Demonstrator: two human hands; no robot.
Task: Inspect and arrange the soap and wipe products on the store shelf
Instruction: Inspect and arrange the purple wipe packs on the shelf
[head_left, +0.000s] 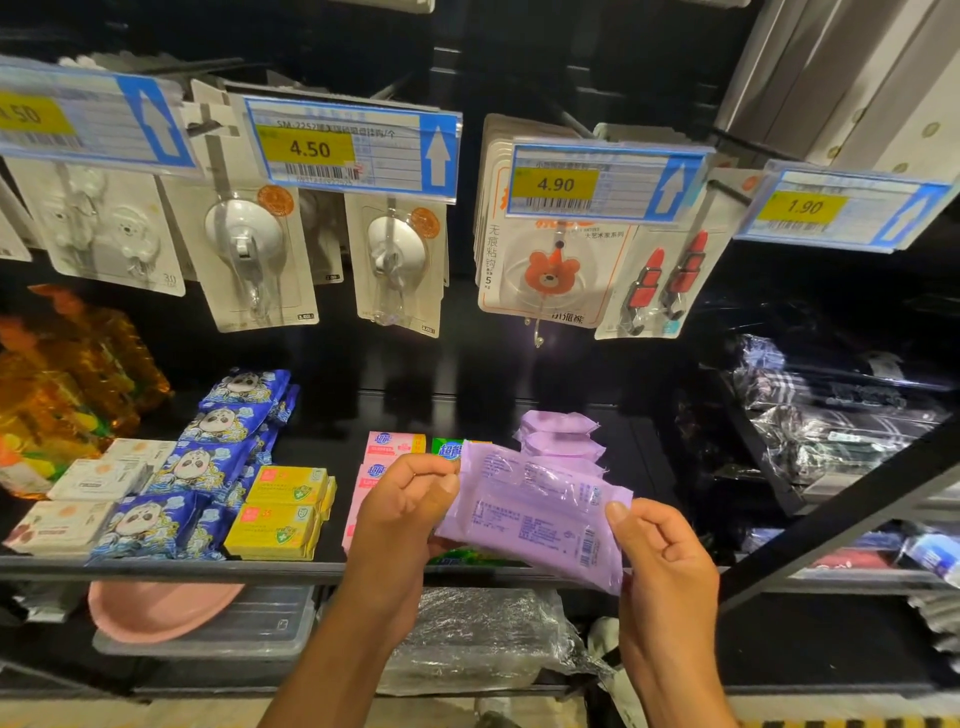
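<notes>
A purple wipe pack (540, 512) is held in front of the shelf with its printed back and barcode facing me. My left hand (402, 506) pinches its left end and my right hand (657, 551) pinches its right end. Behind it on the black shelf (208, 567) lie more purple wipe packs (561, 434). Pink soap boxes (395, 444) and a green soap box (448, 449) sit just behind my left hand, partly hidden. Yellow soap boxes (283, 512), blue panda-print packs (208, 462) and white soap boxes (88, 493) fill the shelf's left half.
Carded hooks (249, 244) hang from pegs above, behind price tags (353, 148). Orange bottles (62, 374) stand at far left. Dark wrapped goods (831, 410) lie on the right shelf behind a slanted black bar. Below are a pink basin (156, 610) and plastic-wrapped bundles (478, 639).
</notes>
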